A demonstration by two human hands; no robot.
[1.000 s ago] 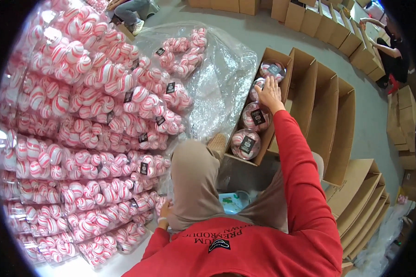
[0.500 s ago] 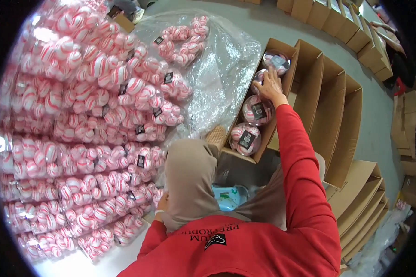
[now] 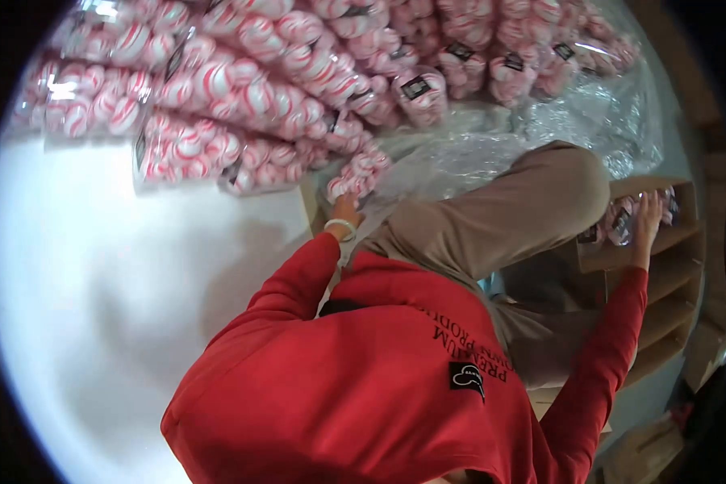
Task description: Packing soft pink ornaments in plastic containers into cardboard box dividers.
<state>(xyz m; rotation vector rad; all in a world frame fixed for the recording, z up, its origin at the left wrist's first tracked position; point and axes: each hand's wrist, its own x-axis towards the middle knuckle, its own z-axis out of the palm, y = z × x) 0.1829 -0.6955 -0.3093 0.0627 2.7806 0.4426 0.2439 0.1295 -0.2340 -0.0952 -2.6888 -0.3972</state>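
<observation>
My left hand (image 3: 348,212), with a white band at the wrist, has its fingers closed on the near end of a clear bag of red-and-white striped balls (image 3: 361,173). That bag lies beside my raised knee, at the edge of a large pile of similar bags (image 3: 242,97). On the right, my right hand (image 3: 648,213) rests with fingers stretched out on clear packs of striped balls (image 3: 621,222) with dark labels. These packs stand in a row inside an open cardboard box (image 3: 601,260). What lies under my right palm is hidden.
More open, narrow cardboard boxes (image 3: 661,310) stand beside the filled one. Crumpled clear plastic sheeting (image 3: 597,121) spreads beyond my knee. A white surface (image 3: 137,282) lies to my left, and further cartons (image 3: 706,355) sit at the right rim.
The view has swung left toward the pile. My left hand has come from beside my leg onto a bag of striped balls. My right hand is still at the packs in the box.
</observation>
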